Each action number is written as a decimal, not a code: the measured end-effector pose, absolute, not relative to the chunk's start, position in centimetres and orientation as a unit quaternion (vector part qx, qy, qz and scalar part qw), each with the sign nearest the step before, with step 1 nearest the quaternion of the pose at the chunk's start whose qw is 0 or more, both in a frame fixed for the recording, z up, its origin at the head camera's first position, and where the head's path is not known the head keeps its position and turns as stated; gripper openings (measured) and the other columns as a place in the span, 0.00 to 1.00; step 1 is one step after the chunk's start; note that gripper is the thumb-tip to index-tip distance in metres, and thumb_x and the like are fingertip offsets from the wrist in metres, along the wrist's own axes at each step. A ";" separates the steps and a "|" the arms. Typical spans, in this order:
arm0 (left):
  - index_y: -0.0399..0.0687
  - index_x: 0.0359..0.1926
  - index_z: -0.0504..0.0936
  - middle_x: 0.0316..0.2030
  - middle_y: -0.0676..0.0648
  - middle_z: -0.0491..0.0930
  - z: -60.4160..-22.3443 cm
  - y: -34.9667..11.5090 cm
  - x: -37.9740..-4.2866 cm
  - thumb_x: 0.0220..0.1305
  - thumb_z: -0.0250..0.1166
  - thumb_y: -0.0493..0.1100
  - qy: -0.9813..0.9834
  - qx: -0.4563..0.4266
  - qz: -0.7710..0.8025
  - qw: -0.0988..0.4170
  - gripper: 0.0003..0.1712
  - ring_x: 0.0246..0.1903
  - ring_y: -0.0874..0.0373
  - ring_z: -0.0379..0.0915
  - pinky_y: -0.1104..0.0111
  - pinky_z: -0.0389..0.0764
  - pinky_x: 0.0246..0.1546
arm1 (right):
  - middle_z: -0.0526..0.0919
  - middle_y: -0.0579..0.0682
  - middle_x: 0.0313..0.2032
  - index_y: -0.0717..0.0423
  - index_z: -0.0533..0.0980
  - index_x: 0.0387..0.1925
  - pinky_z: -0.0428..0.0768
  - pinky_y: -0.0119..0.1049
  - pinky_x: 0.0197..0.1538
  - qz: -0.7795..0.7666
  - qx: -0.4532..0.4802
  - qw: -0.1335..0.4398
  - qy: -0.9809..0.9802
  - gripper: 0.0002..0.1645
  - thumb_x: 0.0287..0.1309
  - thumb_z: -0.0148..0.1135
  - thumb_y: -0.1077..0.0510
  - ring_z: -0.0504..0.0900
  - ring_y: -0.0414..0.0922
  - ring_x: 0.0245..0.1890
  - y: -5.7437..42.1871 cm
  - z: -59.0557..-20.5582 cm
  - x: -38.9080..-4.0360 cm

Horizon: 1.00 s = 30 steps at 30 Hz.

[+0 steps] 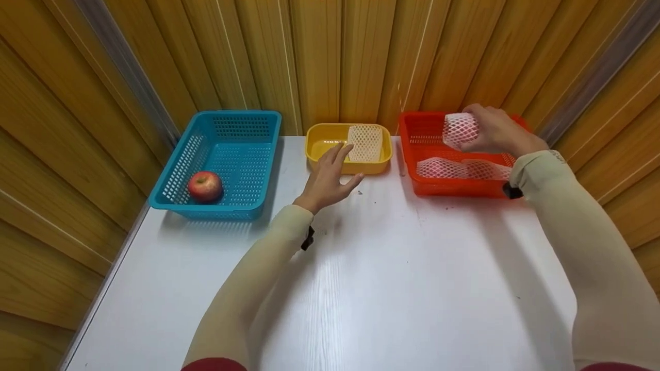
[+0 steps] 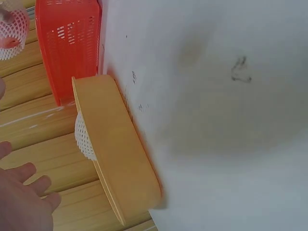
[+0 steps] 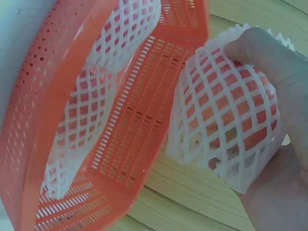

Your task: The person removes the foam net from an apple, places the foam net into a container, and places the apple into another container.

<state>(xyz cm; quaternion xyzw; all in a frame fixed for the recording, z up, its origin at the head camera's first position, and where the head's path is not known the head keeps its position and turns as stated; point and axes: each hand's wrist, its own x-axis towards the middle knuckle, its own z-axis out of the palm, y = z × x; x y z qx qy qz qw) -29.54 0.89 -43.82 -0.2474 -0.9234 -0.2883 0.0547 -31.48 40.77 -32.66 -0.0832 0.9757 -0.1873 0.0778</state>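
My right hand grips an apple in a white foam net, held above the red basket. The right wrist view shows the netted apple up close, thumb across its top. Two more netted apples, the left one and the right one, lie along the basket's near side. My left hand hovers with fingers spread and holds nothing, just in front of the yellow container. Inside that container leans an empty white foam net.
At the left stands a blue basket with one bare apple in its near left corner. Wooden panel walls rise behind and on both sides of the white table.
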 end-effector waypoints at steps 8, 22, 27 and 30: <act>0.52 0.79 0.58 0.79 0.41 0.53 -44.7 -1.2 -29.1 0.69 0.63 0.63 -0.920 -0.213 -0.323 0.060 0.46 0.77 0.46 0.51 0.49 0.58 0.75 | 0.70 0.67 0.64 0.57 0.56 0.76 0.74 0.71 0.58 -0.186 -0.081 0.084 0.976 0.55 0.57 0.75 0.42 0.70 0.67 0.59 40.0 -32.7 -31.1; 0.52 0.79 0.56 0.79 0.45 0.54 -45.5 -4.5 -28.4 0.69 0.63 0.62 -0.909 -0.172 -0.377 0.051 0.46 0.77 0.51 0.51 0.55 0.57 0.76 | 0.69 0.63 0.67 0.53 0.55 0.78 0.72 0.71 0.61 -0.203 -0.101 0.095 0.969 0.58 0.56 0.75 0.40 0.68 0.64 0.63 37.5 -32.6 -30.8; 0.51 0.79 0.56 0.79 0.45 0.55 -45.9 -5.1 -27.8 0.70 0.63 0.61 -0.908 -0.166 -0.382 0.046 0.45 0.77 0.51 0.51 0.56 0.55 0.77 | 0.70 0.61 0.67 0.51 0.55 0.78 0.75 0.69 0.59 -0.209 -0.106 0.096 0.968 0.59 0.54 0.76 0.37 0.70 0.63 0.63 36.4 -32.8 -30.9; 0.50 0.79 0.56 0.79 0.45 0.55 -46.1 -5.5 -27.6 0.70 0.63 0.61 -0.907 -0.165 -0.383 0.051 0.46 0.77 0.51 0.51 0.56 0.54 0.77 | 0.71 0.60 0.66 0.51 0.56 0.77 0.76 0.68 0.59 -0.206 -0.113 0.092 0.968 0.60 0.52 0.76 0.35 0.71 0.62 0.62 35.5 -32.8 -31.0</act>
